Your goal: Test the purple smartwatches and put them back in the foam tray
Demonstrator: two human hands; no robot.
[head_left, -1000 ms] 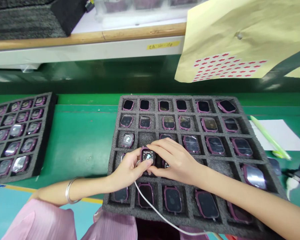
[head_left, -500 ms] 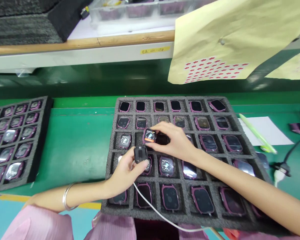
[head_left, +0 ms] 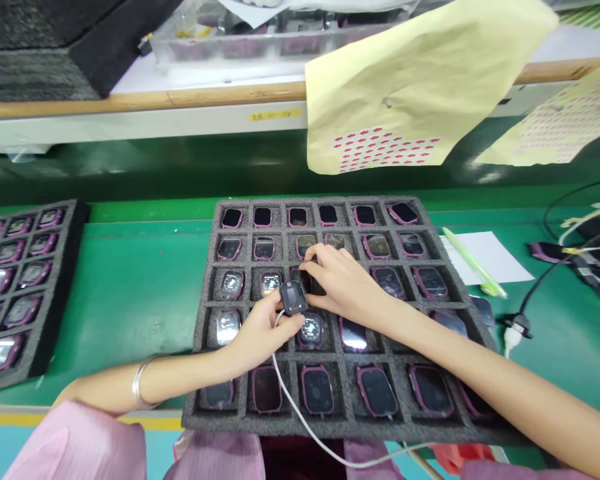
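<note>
A grey foam tray (head_left: 350, 429) holds several purple-framed watches in rows of compartments. My left hand (head_left: 265, 328) grips a small black square device (head_left: 293, 297) with a white cable (head_left: 300, 415) running from it toward the lower right. Just beyond the device, my right hand (head_left: 337, 277) has its thumb and fingers at the edge of a dark-screened watch (head_left: 300, 277) in the third row. To the left of that watch, another watch (head_left: 271, 283) with a lit screen lies in its compartment. The right fingertips partly cover the dark watch.
A second foam tray of watches (head_left: 45, 333) is at the left. White paper with a green pen (head_left: 473, 261) lies right of the main tray, near cables and a connector (head_left: 516, 328). Yellow sheets (head_left: 360, 100) hang from the shelf edge (head_left: 180, 99) above.
The lit watch that my right hand held is now in a compartment. My right hand has moved to the watch on its right, and my left hand has shifted the device slightly up and right.
</note>
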